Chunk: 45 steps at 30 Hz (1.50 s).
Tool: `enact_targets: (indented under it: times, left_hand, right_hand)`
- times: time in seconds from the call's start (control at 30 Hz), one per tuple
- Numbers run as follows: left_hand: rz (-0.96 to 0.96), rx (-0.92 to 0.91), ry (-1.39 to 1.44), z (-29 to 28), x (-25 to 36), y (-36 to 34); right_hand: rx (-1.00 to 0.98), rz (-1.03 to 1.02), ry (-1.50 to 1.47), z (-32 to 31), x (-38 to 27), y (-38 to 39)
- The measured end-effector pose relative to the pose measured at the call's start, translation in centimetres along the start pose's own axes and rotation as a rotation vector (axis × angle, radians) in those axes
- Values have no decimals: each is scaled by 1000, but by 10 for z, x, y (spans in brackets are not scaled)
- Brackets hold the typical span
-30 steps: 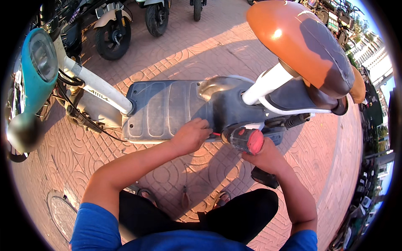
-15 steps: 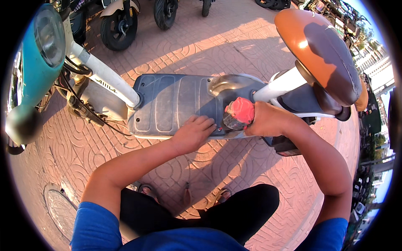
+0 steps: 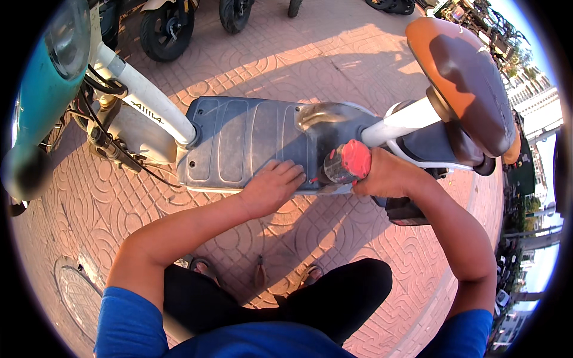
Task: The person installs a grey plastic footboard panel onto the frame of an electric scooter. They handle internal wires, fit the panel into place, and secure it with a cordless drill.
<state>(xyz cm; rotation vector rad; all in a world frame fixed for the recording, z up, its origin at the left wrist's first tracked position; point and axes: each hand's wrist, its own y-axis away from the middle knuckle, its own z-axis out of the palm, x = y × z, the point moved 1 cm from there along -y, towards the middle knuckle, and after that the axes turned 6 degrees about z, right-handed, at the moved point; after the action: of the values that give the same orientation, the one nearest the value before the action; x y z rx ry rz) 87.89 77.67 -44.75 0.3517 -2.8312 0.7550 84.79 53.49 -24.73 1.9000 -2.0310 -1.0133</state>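
My right hand (image 3: 391,173) is wrapped around a red and black cordless drill (image 3: 348,162). The drill's nose points left and down at the near edge of the scooter's dark grey footboard (image 3: 230,143), by a small reddish spot. Whether its bit touches the board I cannot tell. Just left of that spot, my left hand (image 3: 273,188) lies palm down on the board's near edge, fingers extended and holding nothing. The footboard belongs to an electric scooter with a white front tube (image 3: 149,106) and a brown saddle (image 3: 462,80) on a white post.
The scooter's teal front part (image 3: 51,95) rises at the left, with cables hanging behind it. Wheels of other parked scooters (image 3: 167,33) stand at the back. A pointed tool (image 3: 260,273) lies on the paving between my feet. A round cover (image 3: 77,292) is set in the ground.
The drill has shifted slightly right and tilted, so more of its dark body and nose shows. My left hand stays on the footboard's edge. The whole view has moved a little.
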Motion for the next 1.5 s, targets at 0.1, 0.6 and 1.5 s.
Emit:
enact_targets:
  times: [0.1, 0.6, 1.5]
  left_hand:
    - [19, 13, -79, -1, 2, 8]
    - [515, -709, 354, 137, 94, 152]
    - [-10, -942, 604, 33, 58, 73]
  right_hand:
    - [-59, 138, 60, -6, -11, 1]
    - [-10, 138, 42, -4, -3, -2]
    - [194, 117, 208, 3, 0, 21]
